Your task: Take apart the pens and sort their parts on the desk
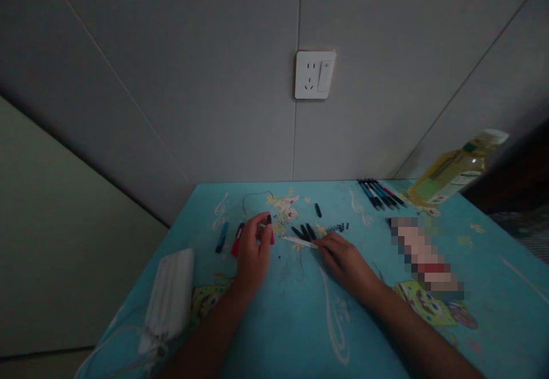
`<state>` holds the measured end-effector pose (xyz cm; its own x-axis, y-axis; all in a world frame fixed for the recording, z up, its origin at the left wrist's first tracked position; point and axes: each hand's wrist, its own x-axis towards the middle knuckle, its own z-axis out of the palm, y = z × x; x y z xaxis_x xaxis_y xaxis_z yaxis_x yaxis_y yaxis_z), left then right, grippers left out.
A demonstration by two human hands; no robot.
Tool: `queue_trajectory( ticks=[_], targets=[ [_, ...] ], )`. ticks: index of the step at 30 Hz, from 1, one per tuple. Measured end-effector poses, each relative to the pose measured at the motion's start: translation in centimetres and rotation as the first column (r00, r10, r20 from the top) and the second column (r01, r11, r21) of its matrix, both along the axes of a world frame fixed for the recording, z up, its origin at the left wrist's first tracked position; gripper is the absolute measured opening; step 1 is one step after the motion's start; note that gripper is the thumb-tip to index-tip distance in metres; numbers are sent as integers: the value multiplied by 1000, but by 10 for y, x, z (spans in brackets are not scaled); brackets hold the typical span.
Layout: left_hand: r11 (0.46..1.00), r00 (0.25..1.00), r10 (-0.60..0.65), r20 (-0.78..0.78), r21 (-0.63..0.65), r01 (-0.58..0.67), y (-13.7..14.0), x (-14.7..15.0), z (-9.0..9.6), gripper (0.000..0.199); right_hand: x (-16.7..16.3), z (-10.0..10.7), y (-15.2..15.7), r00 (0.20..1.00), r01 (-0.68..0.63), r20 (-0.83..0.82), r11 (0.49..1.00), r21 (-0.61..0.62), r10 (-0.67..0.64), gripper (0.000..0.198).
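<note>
My left hand (253,256) is closed around a short red pen barrel with a dark top (271,234), held upright just over the table. In my right hand (346,263), a thin white stick, perhaps a pen refill (299,242), is pinched at one end and points left toward the red barrel. Several black pen parts (305,232) lie side by side just behind the stick. Small dark pieces, some spring-like (338,227), are scattered behind my right hand. A single black part (318,210) lies farther back. Left of my left hand rest a red barrel (235,242) and a blue barrel (222,237).
Several whole pens (381,194) lie in a row at the back right, near a tilted-looking bottle of yellow liquid (454,170). A pixelated object (424,256) lies on the right. A white power strip (170,290) with cables is at front left. The wall bounds the table's back edge.
</note>
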<state>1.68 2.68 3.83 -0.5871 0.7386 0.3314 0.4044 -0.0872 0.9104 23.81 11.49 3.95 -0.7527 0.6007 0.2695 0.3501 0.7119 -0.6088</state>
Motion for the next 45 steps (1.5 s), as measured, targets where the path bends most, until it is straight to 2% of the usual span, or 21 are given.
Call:
queue_trajectory(
  ticks=[5,11,13,15,17,21,27,30,32,34,37,40,43,45],
  targets=[
    [998,981,43,187,36,-51,10,-6,-12,34,1,-7,0,994,-7,112,998,61,0,28],
    [980,934,54,352,161,-117,14,-20,-6,37,-5,-9,-8,990,-23,138,991,135,4,29],
    [978,910,57,410,159,-133,14,-22,-7,38,-15,-6,-23,990,-72,129,989,132,55,29],
    [980,895,50,443,149,-129,14,-21,-7,39,-30,-2,-42,976,-182,140,978,105,166,26],
    [982,904,33,426,154,-109,14,-18,-7,38,-46,1,-61,955,-266,165,959,96,248,29],
    [987,954,27,297,141,-71,12,-8,-4,37,-68,2,-82,936,-317,201,941,116,290,29],
    [987,982,-3,187,157,-27,9,2,-3,33,-73,-14,-82,941,-312,209,923,224,267,16],
    [984,979,-13,204,175,-23,10,3,-3,28,-70,-18,-80,936,-335,197,910,243,291,17],
    [983,952,-48,301,186,-9,11,2,-4,27,-65,-15,-76,937,-341,145,923,175,319,16],
    [978,891,-103,442,209,9,12,0,-4,27,-57,-11,-68,956,-291,36,956,35,290,14],
    [957,741,-220,634,289,38,13,0,-3,23,-41,-5,-50,990,-80,-131,978,-192,55,12],
    [932,580,-324,747,358,59,13,5,-1,20,-30,0,-30,947,111,-247,928,-355,-208,17],
    [931,486,-351,801,352,92,11,14,-1,18,-27,4,-17,878,141,-329,845,-516,-348,30],
    [931,447,-363,818,337,140,8,19,-1,17,-27,7,-14,842,119,-358,787,-605,-403,29]
  ],
)
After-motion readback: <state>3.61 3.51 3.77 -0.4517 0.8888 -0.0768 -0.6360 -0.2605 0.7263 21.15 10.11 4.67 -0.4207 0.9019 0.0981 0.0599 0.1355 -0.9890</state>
